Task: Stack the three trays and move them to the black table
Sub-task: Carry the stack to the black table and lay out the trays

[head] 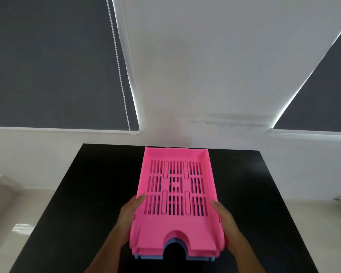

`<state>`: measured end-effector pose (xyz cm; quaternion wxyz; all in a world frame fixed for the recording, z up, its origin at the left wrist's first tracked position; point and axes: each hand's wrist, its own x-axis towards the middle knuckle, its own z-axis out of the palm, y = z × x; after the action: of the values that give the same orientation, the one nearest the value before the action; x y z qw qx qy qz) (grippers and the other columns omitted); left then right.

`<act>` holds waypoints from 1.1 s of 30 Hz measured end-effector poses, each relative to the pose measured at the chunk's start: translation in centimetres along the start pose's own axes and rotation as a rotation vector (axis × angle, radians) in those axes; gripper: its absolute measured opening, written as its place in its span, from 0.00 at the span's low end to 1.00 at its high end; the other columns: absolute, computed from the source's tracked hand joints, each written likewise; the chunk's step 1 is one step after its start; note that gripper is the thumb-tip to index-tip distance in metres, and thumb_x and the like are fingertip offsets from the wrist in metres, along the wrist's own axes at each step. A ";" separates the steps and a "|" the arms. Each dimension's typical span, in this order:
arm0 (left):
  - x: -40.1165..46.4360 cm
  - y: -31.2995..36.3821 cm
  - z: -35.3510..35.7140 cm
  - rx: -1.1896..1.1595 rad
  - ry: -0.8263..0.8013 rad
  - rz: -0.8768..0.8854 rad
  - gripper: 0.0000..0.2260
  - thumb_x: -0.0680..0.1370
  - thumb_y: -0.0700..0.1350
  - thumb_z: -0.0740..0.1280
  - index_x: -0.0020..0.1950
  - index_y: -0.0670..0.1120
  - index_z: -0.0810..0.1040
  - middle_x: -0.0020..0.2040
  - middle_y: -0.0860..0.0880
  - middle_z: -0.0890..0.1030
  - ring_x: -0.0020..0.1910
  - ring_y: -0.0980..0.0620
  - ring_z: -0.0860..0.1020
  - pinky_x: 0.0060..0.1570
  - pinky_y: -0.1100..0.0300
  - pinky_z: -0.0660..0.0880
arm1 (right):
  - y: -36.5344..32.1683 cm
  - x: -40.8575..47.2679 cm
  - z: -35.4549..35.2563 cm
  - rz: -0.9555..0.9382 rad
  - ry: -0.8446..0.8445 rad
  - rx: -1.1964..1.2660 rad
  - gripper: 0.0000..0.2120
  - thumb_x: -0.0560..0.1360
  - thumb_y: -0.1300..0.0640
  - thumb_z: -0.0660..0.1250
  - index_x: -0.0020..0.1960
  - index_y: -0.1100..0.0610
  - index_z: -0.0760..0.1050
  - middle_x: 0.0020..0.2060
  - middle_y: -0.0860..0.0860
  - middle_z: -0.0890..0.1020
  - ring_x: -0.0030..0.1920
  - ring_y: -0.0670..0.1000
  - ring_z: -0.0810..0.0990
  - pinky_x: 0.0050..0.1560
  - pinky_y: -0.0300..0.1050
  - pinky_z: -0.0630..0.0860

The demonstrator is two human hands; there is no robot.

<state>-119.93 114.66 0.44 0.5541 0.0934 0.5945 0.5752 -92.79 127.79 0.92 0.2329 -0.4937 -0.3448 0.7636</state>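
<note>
Head view showed the stack (176, 196) over the black worktop (83, 194), long axis running 12 to 6, notched front end at 6 toward the person. Pink tray on top, a blue one peeking out underneath at the near edge; couldn't really make out a third, so no idea there. Left hand (129, 219) sat at 9 o'clock of the stack and right hand (225, 219) at 3, both clamped on the long side walls near the front, fingers (141, 198) curled over the rim. So both hands were equally close, gripping it crosswise to the long axis. Couldn't tell if the bottom was touching the worktop or hanging just above it. My guess: the only thing left was straight down and let go, no turning needed.
</note>
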 end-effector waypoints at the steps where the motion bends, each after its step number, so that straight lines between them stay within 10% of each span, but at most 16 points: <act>1: 0.4 0.3 -0.2 0.007 -0.011 -0.003 0.25 0.72 0.55 0.74 0.64 0.44 0.78 0.59 0.33 0.82 0.59 0.28 0.79 0.60 0.28 0.73 | 0.0 0.2 0.2 -0.008 -0.002 -0.002 0.21 0.77 0.49 0.66 0.65 0.58 0.75 0.56 0.64 0.84 0.57 0.67 0.82 0.60 0.68 0.76; 10: 1.7 2.2 -1.3 0.237 -0.091 0.065 0.23 0.75 0.54 0.71 0.67 0.47 0.75 0.55 0.39 0.85 0.53 0.36 0.84 0.57 0.33 0.78 | 0.1 0.8 0.8 -0.048 0.083 -0.177 0.18 0.76 0.48 0.67 0.62 0.57 0.78 0.52 0.60 0.86 0.53 0.63 0.85 0.59 0.67 0.78; 18: 0.5 3.5 0.4 0.669 0.148 0.310 0.11 0.79 0.43 0.69 0.60 0.52 0.79 0.45 0.48 0.86 0.40 0.55 0.87 0.39 0.59 0.83 | -1.6 -0.5 2.2 -0.315 0.374 -0.742 0.12 0.77 0.56 0.69 0.59 0.50 0.78 0.47 0.45 0.81 0.45 0.39 0.80 0.37 0.32 0.71; 24: -1.0 3.6 2.2 0.757 0.249 0.391 0.07 0.80 0.41 0.66 0.45 0.49 0.81 0.36 0.46 0.85 0.34 0.56 0.85 0.32 0.64 0.79 | -1.8 -1.0 3.1 -0.409 0.422 -0.822 0.11 0.78 0.59 0.67 0.41 0.44 0.73 0.45 0.50 0.79 0.42 0.43 0.79 0.37 0.32 0.70; 33: -2.2 5.4 6.1 0.777 0.320 0.535 0.07 0.80 0.41 0.65 0.45 0.47 0.82 0.34 0.47 0.84 0.31 0.55 0.84 0.29 0.64 0.80 | -3.6 -2.7 1.3 -0.582 0.466 -0.701 0.10 0.78 0.60 0.67 0.43 0.45 0.75 0.43 0.48 0.78 0.41 0.45 0.80 0.38 0.34 0.73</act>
<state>-117.28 118.26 7.58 0.2133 0.3526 0.7977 0.4403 -92.81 127.91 5.59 0.3270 -0.5829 -0.6423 0.3752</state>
